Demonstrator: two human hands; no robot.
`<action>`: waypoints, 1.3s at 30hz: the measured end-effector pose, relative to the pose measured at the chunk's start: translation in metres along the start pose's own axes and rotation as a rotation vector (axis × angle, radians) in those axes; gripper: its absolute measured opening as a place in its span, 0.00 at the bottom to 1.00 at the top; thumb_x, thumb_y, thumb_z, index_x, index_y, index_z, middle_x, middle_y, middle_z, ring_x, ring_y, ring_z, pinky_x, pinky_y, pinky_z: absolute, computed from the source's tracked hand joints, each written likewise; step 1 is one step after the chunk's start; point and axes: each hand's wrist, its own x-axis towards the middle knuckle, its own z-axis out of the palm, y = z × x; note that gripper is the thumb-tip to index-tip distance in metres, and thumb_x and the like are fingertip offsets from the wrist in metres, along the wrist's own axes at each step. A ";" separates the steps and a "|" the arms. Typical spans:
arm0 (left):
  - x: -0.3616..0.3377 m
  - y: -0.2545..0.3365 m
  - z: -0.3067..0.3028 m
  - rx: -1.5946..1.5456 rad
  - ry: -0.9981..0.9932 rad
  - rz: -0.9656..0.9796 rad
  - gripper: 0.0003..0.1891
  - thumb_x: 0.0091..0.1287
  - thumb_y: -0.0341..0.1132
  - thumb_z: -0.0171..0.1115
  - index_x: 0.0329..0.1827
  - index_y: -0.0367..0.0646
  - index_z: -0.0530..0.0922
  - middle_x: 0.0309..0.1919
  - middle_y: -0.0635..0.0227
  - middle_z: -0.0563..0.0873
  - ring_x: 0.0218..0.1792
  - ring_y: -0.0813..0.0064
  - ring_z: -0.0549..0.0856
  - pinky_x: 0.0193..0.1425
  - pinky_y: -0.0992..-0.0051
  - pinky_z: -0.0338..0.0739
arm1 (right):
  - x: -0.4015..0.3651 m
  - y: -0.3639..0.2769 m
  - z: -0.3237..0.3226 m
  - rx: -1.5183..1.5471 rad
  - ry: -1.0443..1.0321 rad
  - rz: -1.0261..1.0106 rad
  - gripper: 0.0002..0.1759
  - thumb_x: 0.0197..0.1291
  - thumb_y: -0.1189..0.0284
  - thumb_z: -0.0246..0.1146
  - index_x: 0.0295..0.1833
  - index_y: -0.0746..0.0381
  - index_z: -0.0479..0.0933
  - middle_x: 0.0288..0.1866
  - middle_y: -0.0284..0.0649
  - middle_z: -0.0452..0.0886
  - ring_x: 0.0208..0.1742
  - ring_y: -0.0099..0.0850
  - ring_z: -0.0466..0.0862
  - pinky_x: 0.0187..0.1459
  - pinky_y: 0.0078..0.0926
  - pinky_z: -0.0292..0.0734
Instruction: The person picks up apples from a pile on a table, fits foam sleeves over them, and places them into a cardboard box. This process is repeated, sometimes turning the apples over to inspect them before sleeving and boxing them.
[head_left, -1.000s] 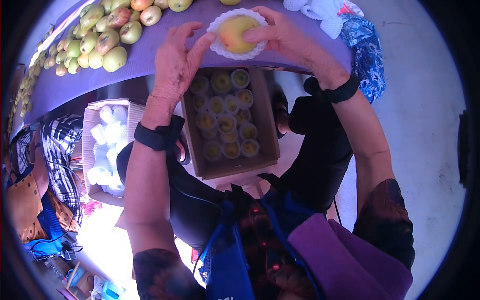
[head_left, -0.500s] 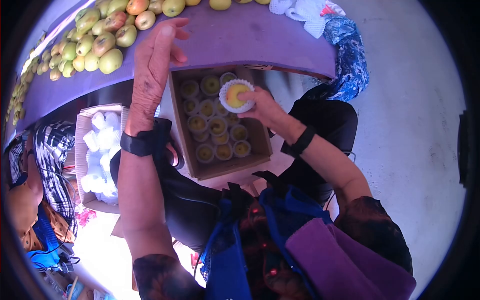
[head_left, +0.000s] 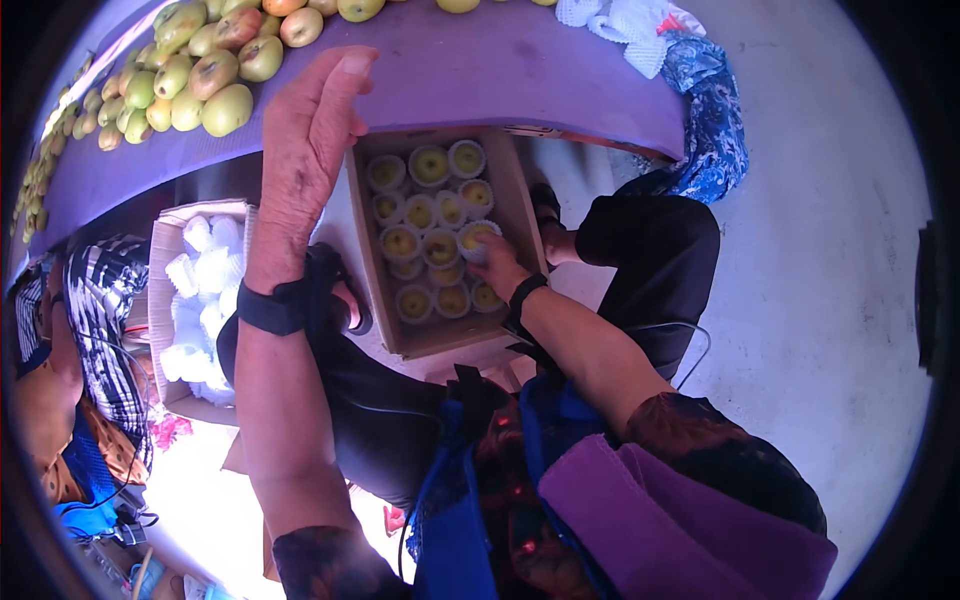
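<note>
My right hand reaches into a cardboard box and grips a yellowish apple wrapped in a white foam net, at the right side of the box. Around it in rows sit several green-yellow apples, each in its own foam net. Raised over the near edge of the purple table, my left hand has its fingers loosely bent and thumb apart, with nothing visible in it. The pile of bare green and reddish apples lies on the table just beyond that hand.
A second carton full of white foam nets stands left of my leg. More foam nets lie at the table's far right, above a blue patterned cloth. Another person is at the far left.
My right hand has lowered the netted apple from above the box's upper right down to the box's right side. My left hand has shifted slightly down, still near the table edge.
</note>
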 end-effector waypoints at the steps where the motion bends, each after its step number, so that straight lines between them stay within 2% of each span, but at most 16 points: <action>1: 0.000 -0.001 0.000 0.007 -0.005 -0.001 0.25 0.71 0.55 0.53 0.52 0.40 0.80 0.33 0.67 0.82 0.26 0.79 0.78 0.32 0.78 0.73 | 0.007 0.004 -0.004 0.023 0.016 0.019 0.27 0.56 0.58 0.64 0.61 0.54 0.70 0.62 0.45 0.68 0.62 0.41 0.71 0.52 0.43 0.76; 5: -0.005 0.005 0.005 0.068 -0.039 -0.026 0.27 0.73 0.57 0.49 0.53 0.40 0.81 0.36 0.70 0.81 0.28 0.82 0.76 0.34 0.80 0.72 | 0.024 0.018 -0.015 -0.002 -0.026 -0.014 0.28 0.57 0.56 0.62 0.63 0.52 0.70 0.63 0.44 0.67 0.62 0.42 0.70 0.51 0.43 0.77; 8: -0.003 0.005 0.008 0.106 -0.069 -0.023 0.27 0.72 0.56 0.50 0.53 0.40 0.81 0.35 0.70 0.81 0.28 0.82 0.76 0.34 0.80 0.72 | 0.041 0.028 -0.023 0.032 -0.013 -0.018 0.27 0.59 0.62 0.63 0.64 0.53 0.69 0.63 0.43 0.67 0.63 0.41 0.69 0.53 0.46 0.76; 10: -0.002 0.005 0.011 0.132 -0.089 -0.038 0.27 0.72 0.56 0.50 0.53 0.40 0.81 0.35 0.70 0.81 0.28 0.82 0.76 0.35 0.80 0.72 | 0.058 0.049 -0.039 -0.625 -0.217 -0.521 0.28 0.58 0.76 0.63 0.65 0.54 0.68 0.63 0.43 0.67 0.63 0.40 0.70 0.53 0.42 0.78; 11: -0.001 0.005 0.012 0.138 -0.099 -0.046 0.27 0.72 0.56 0.50 0.53 0.40 0.81 0.35 0.70 0.81 0.28 0.82 0.76 0.35 0.80 0.72 | 0.058 0.052 -0.042 -0.617 -0.217 -0.510 0.28 0.58 0.76 0.63 0.65 0.54 0.68 0.63 0.43 0.67 0.63 0.40 0.70 0.53 0.42 0.78; 13: -0.001 0.005 0.016 0.156 -0.116 -0.028 0.27 0.73 0.56 0.50 0.53 0.39 0.81 0.35 0.70 0.81 0.28 0.82 0.76 0.34 0.80 0.71 | 0.032 0.033 -0.032 -0.658 -0.170 -0.382 0.38 0.49 0.87 0.68 0.67 0.59 0.64 0.65 0.45 0.65 0.59 0.41 0.74 0.56 0.36 0.78; 14: -0.001 0.005 0.018 0.159 -0.126 -0.033 0.27 0.73 0.56 0.50 0.53 0.39 0.81 0.35 0.70 0.81 0.28 0.82 0.76 0.34 0.80 0.71 | 0.036 0.037 -0.034 -0.649 -0.167 -0.374 0.38 0.49 0.87 0.68 0.67 0.59 0.64 0.65 0.45 0.65 0.59 0.41 0.74 0.56 0.36 0.78; 16: 0.000 0.005 0.023 0.169 -0.153 -0.039 0.25 0.72 0.54 0.52 0.52 0.39 0.81 0.33 0.70 0.81 0.27 0.82 0.75 0.33 0.80 0.71 | 0.047 0.046 -0.038 -0.978 -0.070 -0.718 0.38 0.49 0.84 0.69 0.67 0.61 0.64 0.63 0.47 0.66 0.59 0.39 0.74 0.57 0.33 0.77; 20: 0.003 0.000 0.034 0.199 -0.156 0.033 0.20 0.69 0.48 0.61 0.47 0.37 0.81 0.26 0.65 0.82 0.25 0.77 0.78 0.33 0.76 0.75 | 0.042 0.041 -0.034 -0.757 -0.121 -0.558 0.37 0.50 0.83 0.69 0.67 0.61 0.65 0.62 0.48 0.67 0.59 0.38 0.74 0.57 0.31 0.77; 22: 0.005 0.001 0.036 0.228 -0.184 0.001 0.18 0.69 0.45 0.62 0.47 0.37 0.81 0.27 0.61 0.84 0.26 0.74 0.80 0.34 0.74 0.76 | 0.054 0.053 -0.041 -0.943 -0.073 -0.866 0.37 0.51 0.83 0.68 0.67 0.61 0.65 0.62 0.48 0.67 0.58 0.38 0.75 0.56 0.31 0.78; 26: 0.008 -0.001 0.041 0.312 -0.199 0.053 0.18 0.68 0.45 0.62 0.46 0.36 0.81 0.30 0.58 0.85 0.27 0.68 0.82 0.35 0.72 0.76 | 0.080 0.060 -0.044 -0.912 -0.110 -0.714 0.36 0.52 0.83 0.67 0.68 0.62 0.64 0.63 0.48 0.67 0.58 0.40 0.75 0.56 0.32 0.78; 28: 0.008 -0.006 0.043 0.334 -0.206 0.089 0.22 0.70 0.51 0.58 0.51 0.39 0.81 0.27 0.68 0.79 0.25 0.78 0.76 0.32 0.77 0.72 | 0.083 0.056 -0.035 -0.817 -0.119 -0.633 0.34 0.52 0.83 0.66 0.67 0.62 0.65 0.63 0.48 0.68 0.60 0.41 0.75 0.58 0.34 0.76; 31: 0.008 -0.007 0.045 0.340 -0.208 0.089 0.22 0.70 0.51 0.58 0.51 0.39 0.81 0.27 0.68 0.79 0.25 0.78 0.76 0.32 0.77 0.72 | 0.049 0.032 -0.024 -0.779 -0.093 -0.568 0.32 0.53 0.83 0.65 0.65 0.63 0.67 0.62 0.50 0.70 0.63 0.41 0.74 0.62 0.35 0.73; 35: 0.007 -0.007 0.047 0.325 -0.214 0.067 0.23 0.70 0.52 0.58 0.51 0.40 0.81 0.28 0.68 0.80 0.25 0.77 0.77 0.33 0.77 0.72 | 0.046 0.033 -0.024 -0.633 -0.094 -0.514 0.30 0.53 0.82 0.66 0.64 0.63 0.68 0.61 0.50 0.72 0.64 0.41 0.73 0.64 0.35 0.70; 38: 0.009 -0.006 0.047 0.348 -0.236 0.075 0.22 0.70 0.51 0.59 0.51 0.40 0.81 0.29 0.68 0.81 0.26 0.78 0.77 0.33 0.77 0.73 | 0.058 0.038 -0.022 -0.833 -0.042 -0.621 0.31 0.53 0.81 0.67 0.64 0.62 0.68 0.61 0.51 0.71 0.64 0.43 0.73 0.64 0.34 0.70; 39: 0.009 -0.006 0.047 0.355 -0.243 0.084 0.21 0.70 0.51 0.59 0.51 0.40 0.81 0.30 0.68 0.82 0.26 0.78 0.77 0.33 0.78 0.73 | 0.074 0.048 -0.023 -0.634 -0.061 -0.533 0.31 0.52 0.82 0.67 0.64 0.62 0.68 0.61 0.51 0.72 0.63 0.43 0.74 0.64 0.35 0.70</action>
